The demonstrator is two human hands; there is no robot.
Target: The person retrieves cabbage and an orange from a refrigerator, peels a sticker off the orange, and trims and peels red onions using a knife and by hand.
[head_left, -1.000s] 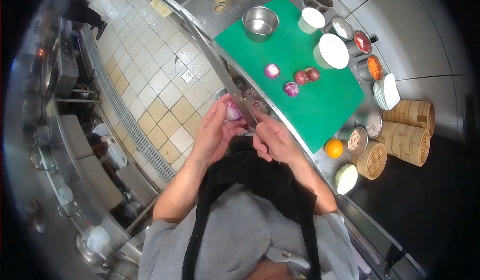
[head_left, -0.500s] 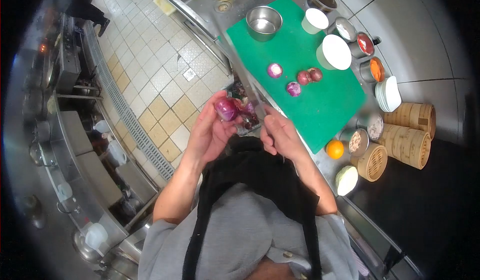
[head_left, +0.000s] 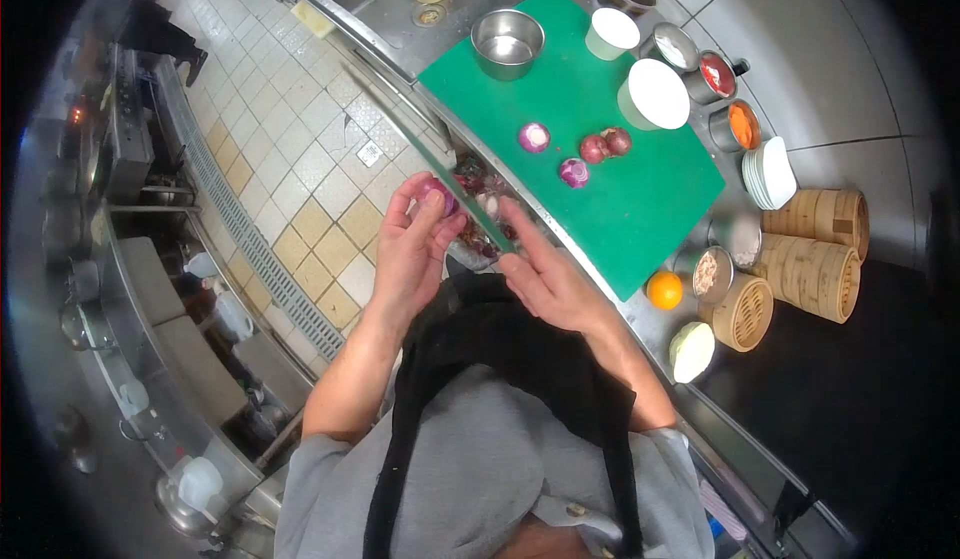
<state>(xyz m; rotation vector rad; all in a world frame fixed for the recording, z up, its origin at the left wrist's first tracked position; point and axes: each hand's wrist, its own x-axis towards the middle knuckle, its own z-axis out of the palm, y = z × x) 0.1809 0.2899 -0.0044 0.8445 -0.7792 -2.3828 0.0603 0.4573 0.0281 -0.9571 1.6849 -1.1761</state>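
One head-worn cam, wide fisheye with dark rounded corners, looks forward and steeply down over the wearer's grey shirt (head_left: 460, 439) at bottom centre. Left hand (head_left: 412, 234) and right hand (head_left: 555, 284) sit close to the lens around mid-frame, seen from above at arm's reach. Green cutting board (head_left: 650, 219) fills upper right at a slant, tiled floor (head_left: 290, 129) falls away farther off toward upper left

Edges are bowed hard here, corners swallowed in black; the floor (head_left: 300, 109) is brightly lit, the knife (head_left: 455, 189) blurred toward its tip!
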